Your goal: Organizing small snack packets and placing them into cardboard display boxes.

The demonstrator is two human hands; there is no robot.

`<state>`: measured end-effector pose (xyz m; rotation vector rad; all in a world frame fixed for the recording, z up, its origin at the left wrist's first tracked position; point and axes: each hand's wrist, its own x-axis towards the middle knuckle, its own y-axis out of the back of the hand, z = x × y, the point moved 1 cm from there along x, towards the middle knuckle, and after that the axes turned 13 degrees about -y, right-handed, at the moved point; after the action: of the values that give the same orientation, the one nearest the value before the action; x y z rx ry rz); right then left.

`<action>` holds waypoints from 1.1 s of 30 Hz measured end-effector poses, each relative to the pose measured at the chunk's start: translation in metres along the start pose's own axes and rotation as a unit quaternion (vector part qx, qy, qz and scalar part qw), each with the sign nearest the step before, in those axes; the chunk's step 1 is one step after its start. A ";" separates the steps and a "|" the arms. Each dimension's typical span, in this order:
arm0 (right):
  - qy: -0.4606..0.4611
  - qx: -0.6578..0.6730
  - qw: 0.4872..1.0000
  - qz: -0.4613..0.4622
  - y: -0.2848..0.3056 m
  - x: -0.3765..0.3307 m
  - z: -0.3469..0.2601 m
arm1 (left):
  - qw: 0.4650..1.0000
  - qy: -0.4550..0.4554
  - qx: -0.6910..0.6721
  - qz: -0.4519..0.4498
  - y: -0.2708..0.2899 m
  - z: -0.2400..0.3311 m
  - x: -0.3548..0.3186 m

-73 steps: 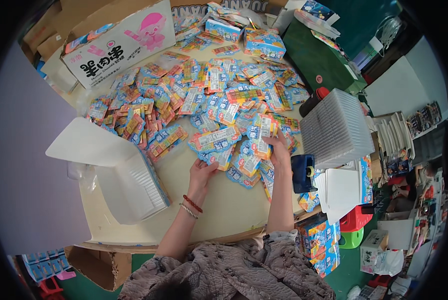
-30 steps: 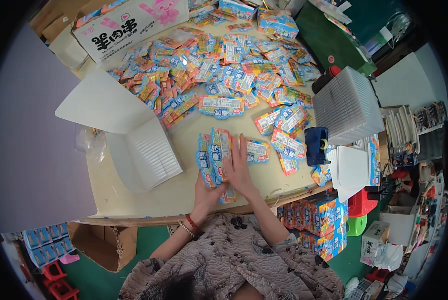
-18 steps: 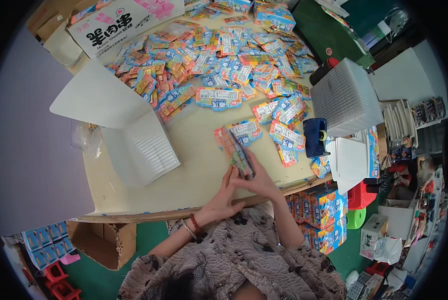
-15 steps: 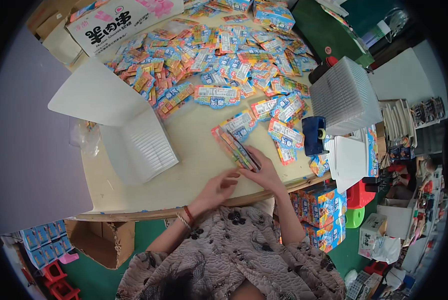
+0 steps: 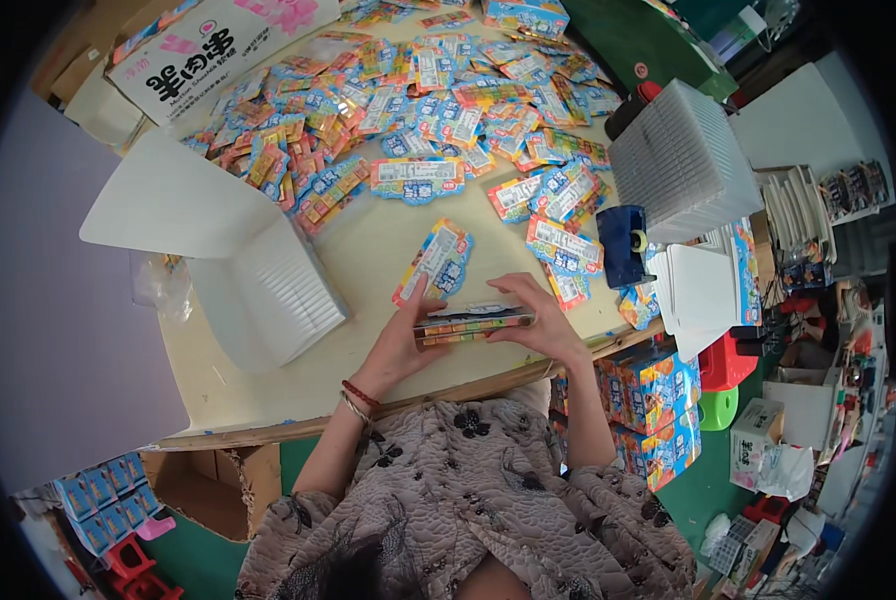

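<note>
A thin stack of colourful flat packets (image 5: 473,324) is held level and edge-on just above the table's near edge. My left hand (image 5: 400,343) grips its left end and my right hand (image 5: 540,322) grips its right end, fingers curled over the top. A single blue and orange packet (image 5: 436,263) lies on the cream tabletop (image 5: 368,250) just beyond my left hand. A wide heap of similar packets (image 5: 408,100) covers the far half of the table.
An open white ribbed plastic box (image 5: 258,290) with a raised lid stands to the left. A second white ribbed box (image 5: 680,160) and a dark blue tape dispenser (image 5: 623,245) stand at the right. Printed cartons (image 5: 658,395) are stacked below the table's right edge, and a cardboard box (image 5: 223,45) sits far left.
Both hands drew packets out of the far heap toward me, gathered them into one stack, and turned it from upright to level between the hands near the table's edge.
</note>
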<state>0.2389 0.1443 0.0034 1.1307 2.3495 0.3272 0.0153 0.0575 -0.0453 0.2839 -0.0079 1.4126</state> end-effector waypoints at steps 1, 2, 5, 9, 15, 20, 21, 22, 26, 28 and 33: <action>0.031 0.031 0.998 0.036 -0.003 -0.003 0.002 | 1.000 0.001 -0.001 -0.001 -0.002 -0.003 0.000; 0.062 0.061 0.994 0.071 -0.006 -0.004 0.005 | 1.000 -0.002 -0.004 0.016 -0.005 -0.009 0.000; 0.216 -0.047 0.967 0.125 -0.014 -0.001 0.027 | 0.999 0.008 -0.020 0.040 -0.005 -0.004 0.008; 0.154 0.301 0.938 0.077 -0.011 -0.008 0.036 | 0.999 -0.022 0.044 -0.011 0.005 -0.003 0.009; 0.010 0.277 0.934 0.227 0.016 0.000 0.052 | 0.992 -0.074 0.084 -0.058 0.006 -0.008 -0.003; -0.011 0.241 0.968 0.072 0.002 0.001 0.065 | 0.992 -0.044 0.083 0.079 -0.011 -0.002 -0.012; 0.024 0.297 0.953 0.063 -0.003 0.002 0.065 | 0.988 -0.039 0.078 0.130 -0.014 0.004 -0.009; 0.060 0.351 0.933 0.055 -0.008 0.002 0.064 | 0.988 -0.038 0.079 0.129 -0.016 0.002 -0.010; -0.018 0.287 0.954 0.081 -0.030 0.005 0.060 | 0.988 -0.068 0.091 0.102 -0.025 -0.009 -0.012; -0.079 0.382 0.919 0.049 -0.041 0.006 0.054 | 0.989 -0.073 0.070 0.107 -0.028 -0.009 -0.013; -0.067 0.367 0.925 0.070 -0.049 0.012 0.041 | 0.993 -0.027 0.031 0.110 -0.030 -0.009 -0.012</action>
<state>0.2227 0.1231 -0.0555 1.5872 2.3159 -0.6258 0.0406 0.0437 -0.0615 0.3819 -0.0415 1.6257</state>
